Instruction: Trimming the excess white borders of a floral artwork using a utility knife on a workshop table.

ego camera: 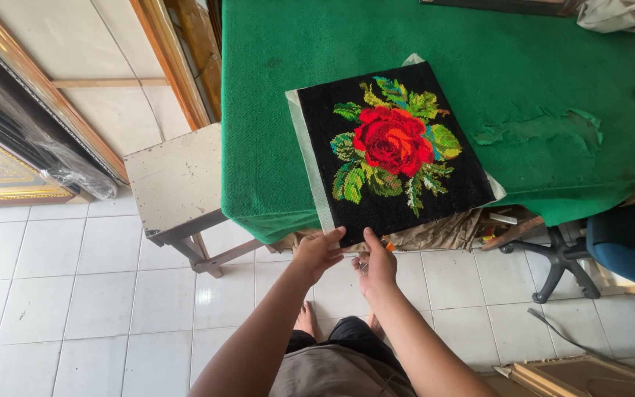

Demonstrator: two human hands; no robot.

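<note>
Black cloth stitched with a red rose, the embroidery [395, 151] lies on the green table [273, 110], its near edge hanging past the table's front. Both hands pinch that edge: the left hand [319, 254] and right hand [378, 266] sit close together. A pale stool [174, 180] stands beside the table.

Matt stitched embroidery [391, 151], green felt-like tablecloth [553, 73] (torn patch), glossy tiles [75, 294]

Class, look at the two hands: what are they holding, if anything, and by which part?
Both the left hand and right hand grip the rose embroidery by its near edge, overhanging the green table.
</note>
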